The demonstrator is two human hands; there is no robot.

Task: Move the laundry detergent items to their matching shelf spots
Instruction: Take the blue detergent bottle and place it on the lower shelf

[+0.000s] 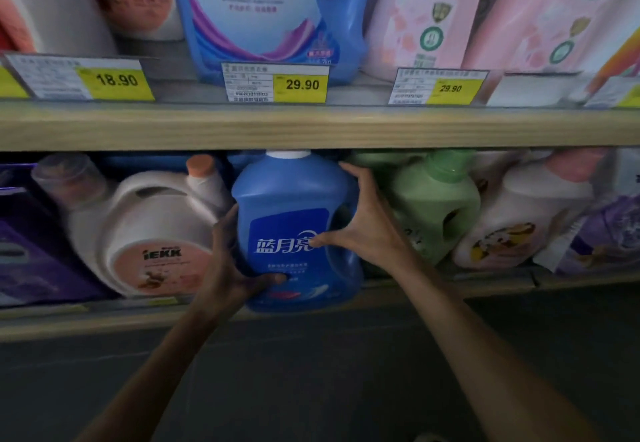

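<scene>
This is a shop's laundry aisle. Yellow-and-white printed price labels point(277, 83) reading 18.90 and 29.90 stand along the pale wooden shelf board point(311, 126). Blue and pink plastic detergent jugs point(263, 8) crowd above it, and white and green plastic detergent jugs point(433, 206) crowd below it.

Along the front edge of the upper shelf point(346, 126) I can read three yellow price tags. The left tag point(117, 79) says 18.90, the middle tag point(302, 85) says 29.90, and the right tag point(450, 88) also says 29.90. The small print and barcode digits on their white halves are too blurred for me.

Near the middle of the lower shelf point(104, 320), the blue bottle point(291, 199) carries 蓝月亮 in white on a darker blue label; the lines beneath are unreadable. Left of it, the white jug point(149, 220) shows iEKK in black on its peach label. The upper bottle point(256, 8), behind the middle tag, has lettering I make out as 深层洁净.
</scene>
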